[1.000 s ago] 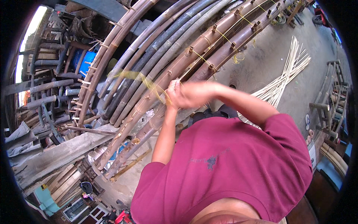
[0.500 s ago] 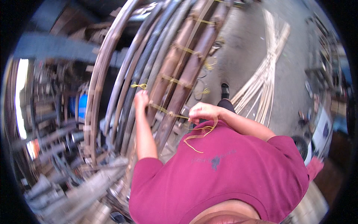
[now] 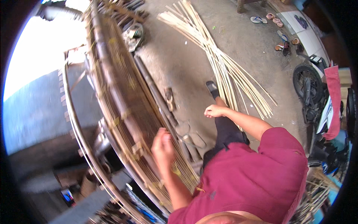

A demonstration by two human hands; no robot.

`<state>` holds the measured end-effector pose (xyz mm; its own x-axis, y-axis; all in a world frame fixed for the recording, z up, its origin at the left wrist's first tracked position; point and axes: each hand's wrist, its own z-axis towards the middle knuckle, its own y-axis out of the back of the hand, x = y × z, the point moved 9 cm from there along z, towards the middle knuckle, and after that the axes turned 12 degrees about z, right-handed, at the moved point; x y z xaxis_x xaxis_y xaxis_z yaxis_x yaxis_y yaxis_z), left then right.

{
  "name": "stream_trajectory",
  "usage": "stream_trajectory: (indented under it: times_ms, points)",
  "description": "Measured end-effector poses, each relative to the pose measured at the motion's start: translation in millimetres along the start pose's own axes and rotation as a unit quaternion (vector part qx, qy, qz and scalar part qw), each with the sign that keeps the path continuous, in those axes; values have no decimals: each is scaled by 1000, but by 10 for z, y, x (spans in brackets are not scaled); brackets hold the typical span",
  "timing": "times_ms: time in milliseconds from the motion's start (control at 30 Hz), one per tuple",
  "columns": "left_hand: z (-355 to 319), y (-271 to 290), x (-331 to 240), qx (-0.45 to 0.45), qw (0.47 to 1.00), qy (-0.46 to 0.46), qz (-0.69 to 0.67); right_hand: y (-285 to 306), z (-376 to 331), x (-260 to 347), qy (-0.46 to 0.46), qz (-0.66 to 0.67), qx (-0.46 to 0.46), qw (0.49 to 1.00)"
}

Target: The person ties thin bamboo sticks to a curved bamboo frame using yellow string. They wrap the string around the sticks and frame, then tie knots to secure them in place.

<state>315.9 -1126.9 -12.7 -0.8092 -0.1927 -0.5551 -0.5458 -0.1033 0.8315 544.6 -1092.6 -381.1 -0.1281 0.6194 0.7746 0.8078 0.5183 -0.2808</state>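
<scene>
My left hand [image 3: 163, 147] is raised over the near part of a long frame of brown poles [image 3: 128, 121]. Its fingers look curled but are smeared by motion, so whether they hold anything is unclear. Rows of thin slats [image 3: 182, 170] run along the frame, with yellow ties [image 3: 178, 172] across them. My right hand [image 3: 215, 111] hangs in front of my dark trousers, beside a crossed bundle of pale thin sticks [image 3: 220, 61] on the floor. Its fingers are curled in, and nothing shows in them. A short yellow strip [image 3: 200, 189] lies against my maroon shirt.
A dark pole [image 3: 151, 84] and a sandal [image 3: 169, 99] lie beside the frame. Farther off is a round basin [image 3: 133, 36] with things in it. A curved pole [image 3: 80, 138] stands at the left. To the right are a motorbike wheel [image 3: 308, 84], a red cloth [image 3: 333, 100] and several sandals [image 3: 258, 20].
My view has swung toward the right. My right hand has moved away from the pole lashing and the yellow strip it held. My left hand has left the yellow tie among the poles.
</scene>
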Motion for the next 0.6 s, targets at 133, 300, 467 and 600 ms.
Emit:
stream_trajectory:
  times_ms: [133, 300, 467, 600]
  points:
    - [765, -2395, -350, 281, 958, -34, 55, 1847, 1180, -312, 10, -151, -254, 955]
    - [729, -4575, -344, 496, 867, -3, 53, 4126, 2166, -700, -173, -186, -437, 863]
    - [1460, -5113, -665, 573, 814, 7, 95, 5607, 2829, -650, -202, -219, -513, 805]
    - [1680, -5506, -468, 560, 824, -17, 89, 6200, 3400, -1149, -193, -343, -495, 775]
